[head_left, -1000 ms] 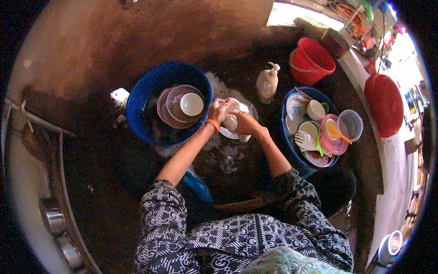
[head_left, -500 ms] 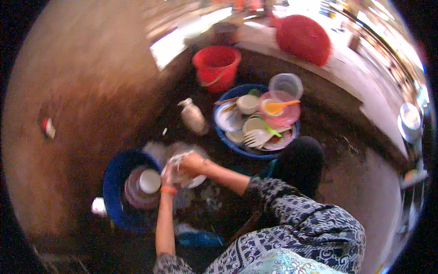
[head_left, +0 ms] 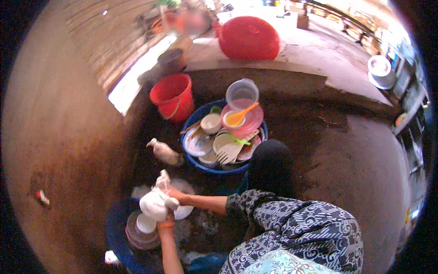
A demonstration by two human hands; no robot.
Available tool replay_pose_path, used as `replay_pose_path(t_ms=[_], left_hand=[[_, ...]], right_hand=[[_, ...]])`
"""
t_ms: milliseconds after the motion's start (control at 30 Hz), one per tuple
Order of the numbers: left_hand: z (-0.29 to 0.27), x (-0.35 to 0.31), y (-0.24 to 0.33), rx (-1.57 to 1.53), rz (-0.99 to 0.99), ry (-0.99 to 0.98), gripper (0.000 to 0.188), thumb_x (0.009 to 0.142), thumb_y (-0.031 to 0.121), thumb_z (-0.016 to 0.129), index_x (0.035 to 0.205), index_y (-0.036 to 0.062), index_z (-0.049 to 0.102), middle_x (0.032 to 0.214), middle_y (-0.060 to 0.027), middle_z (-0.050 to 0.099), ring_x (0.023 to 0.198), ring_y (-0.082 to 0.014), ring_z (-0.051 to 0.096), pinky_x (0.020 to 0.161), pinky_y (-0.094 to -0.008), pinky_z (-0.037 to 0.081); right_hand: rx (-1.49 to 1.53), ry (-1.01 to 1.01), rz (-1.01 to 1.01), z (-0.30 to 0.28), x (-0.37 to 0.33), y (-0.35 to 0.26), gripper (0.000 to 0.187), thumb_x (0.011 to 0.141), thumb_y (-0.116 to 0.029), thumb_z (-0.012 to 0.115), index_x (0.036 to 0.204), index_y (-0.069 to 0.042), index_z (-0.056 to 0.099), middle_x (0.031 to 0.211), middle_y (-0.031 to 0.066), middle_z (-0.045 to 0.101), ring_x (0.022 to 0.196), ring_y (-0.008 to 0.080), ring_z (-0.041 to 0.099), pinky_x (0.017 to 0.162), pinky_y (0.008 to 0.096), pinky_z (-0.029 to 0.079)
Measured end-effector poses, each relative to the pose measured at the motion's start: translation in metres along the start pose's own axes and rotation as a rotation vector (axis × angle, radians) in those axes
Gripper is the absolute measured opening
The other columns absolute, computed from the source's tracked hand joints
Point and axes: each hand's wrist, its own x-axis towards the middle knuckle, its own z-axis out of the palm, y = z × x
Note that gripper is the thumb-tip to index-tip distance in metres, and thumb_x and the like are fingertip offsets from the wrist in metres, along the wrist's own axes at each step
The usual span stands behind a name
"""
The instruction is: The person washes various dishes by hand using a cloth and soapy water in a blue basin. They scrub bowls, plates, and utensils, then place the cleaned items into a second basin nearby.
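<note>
Close together over the right rim of the dark blue tub point(head_left: 119, 228), my two hands work on a white rounded bowl point(head_left: 154, 204). My left hand point(head_left: 169, 215), with an orange band at its wrist, is closed on the bowl from below. Beside it, my right hand point(head_left: 177, 196) is closed on a whitish, limp scrubbing cloth point(head_left: 163, 179) that sticks up past the bowl. Inside the tub a small white bowl point(head_left: 146, 223) rests on a pinkish stacked container point(head_left: 139, 238). A white dish point(head_left: 184, 211) lies partly hidden under my right forearm.
Ahead stands a blue basin point(head_left: 219, 171) heaped with bowls, plates, an orange spoon point(head_left: 239, 118) and a pale fork-shaped server point(head_left: 228, 152). Left of it are a red bucket point(head_left: 172, 98) and a pale bottle point(head_left: 164, 153). A low ledge point(head_left: 283, 77) holds a large red tub point(head_left: 250, 39).
The view has swung right and up, so the surroundings sit lower and further left. The white bowl now shows plainly in my hands, with the cloth standing above it.
</note>
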Motion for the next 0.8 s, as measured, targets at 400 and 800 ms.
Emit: replay_pose_path(t_ms=[400,800], left_hand=[[-0.045,-0.02,-0.042,-0.092,-0.242,0.185,0.031,0.091,0.021,0.053,0.117,0.0061,0.051,0.1,-0.0065,0.057,0.077,-0.0178,0.055,0.06,-0.0301,0.046],[-0.05,-0.016,-0.076,-0.12,-0.351,0.159,0.024,0.09,0.019,0.053,0.111,0.007,0.053,0.09,-0.0044,0.057,0.062,-0.0141,0.051,0.048,-0.0254,0.041]], right_hand=[[-0.424,0.07,-0.728,0.04,-0.045,-0.071,0.037,0.076,-0.017,0.059,0.111,-0.007,0.056,0.121,0.0149,0.052,0.12,0.0308,0.046,0.102,0.04,0.037],[-0.445,-0.187,-0.036,-0.018,0.015,-0.018,0.048,0.071,-0.015,0.067,0.117,-0.003,0.058,0.104,0.0138,0.065,0.09,0.0298,0.063,0.079,0.0428,0.049]])
